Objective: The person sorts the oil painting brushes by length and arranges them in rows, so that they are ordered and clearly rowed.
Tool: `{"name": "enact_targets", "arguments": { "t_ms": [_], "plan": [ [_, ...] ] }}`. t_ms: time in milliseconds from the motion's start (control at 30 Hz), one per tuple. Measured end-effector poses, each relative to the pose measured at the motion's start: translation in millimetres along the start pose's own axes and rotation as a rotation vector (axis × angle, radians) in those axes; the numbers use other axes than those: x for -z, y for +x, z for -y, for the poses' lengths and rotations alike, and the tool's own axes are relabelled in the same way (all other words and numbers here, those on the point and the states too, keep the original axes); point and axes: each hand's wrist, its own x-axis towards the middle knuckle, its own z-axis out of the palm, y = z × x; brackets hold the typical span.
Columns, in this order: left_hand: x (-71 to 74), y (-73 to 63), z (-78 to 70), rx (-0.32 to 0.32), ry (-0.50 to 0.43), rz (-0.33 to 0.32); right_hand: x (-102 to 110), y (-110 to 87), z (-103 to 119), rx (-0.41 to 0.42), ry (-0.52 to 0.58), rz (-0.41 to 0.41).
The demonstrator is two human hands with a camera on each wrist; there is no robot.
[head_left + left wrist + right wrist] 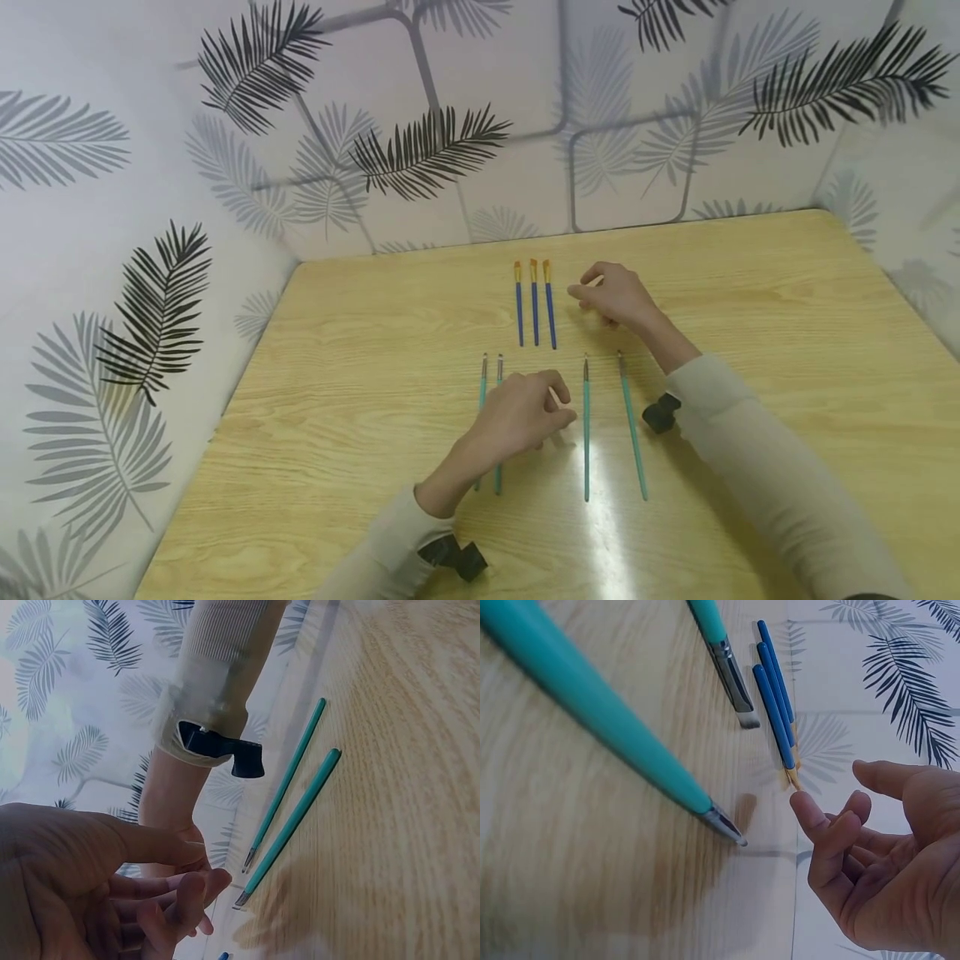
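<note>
My right hand [617, 296] hovers at the back of the table, just right of three short blue paintbrushes [535, 312] with orange bristles that lie side by side. Its fingers are loosely bent with nothing between them, as the right wrist view also shows. Lower down, my left hand [521, 412] hangs over two teal paintbrushes [498, 475] and covers their middle parts; it too holds nothing, thumb and fingers apart. Between the two arms lie another teal paintbrush [587, 442] and, slanting a little, a further teal paintbrush [633, 442], bristles pointing to the back.
The wooden table [337, 350] meets a wall with leaf-patterned covering [517, 183] at the back and left. Small black devices sit at both wrists, one on the left cuff [457, 557] and one on the right [662, 412]. Light glares off the tabletop near the front.
</note>
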Motion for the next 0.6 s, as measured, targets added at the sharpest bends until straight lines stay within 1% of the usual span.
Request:
{"name": "enact_targets", "arguments": {
  "t_ms": [200,367,600],
  "plan": [
    [2.9,2.9,0.6,0.009,-0.010,-0.020,2.7,-6.9,3.0,0.011,0.027,0.009],
    [2.8,5.5,0.2,0.000,-0.020,-0.026,5.4,-12.6,4.7,0.011,0.017,0.010],
    [1.2,8.9,-0.8,-0.007,-0.005,-0.035,10.2,-24.6,7.7,0.023,0.019,0.028]
  ]
}}
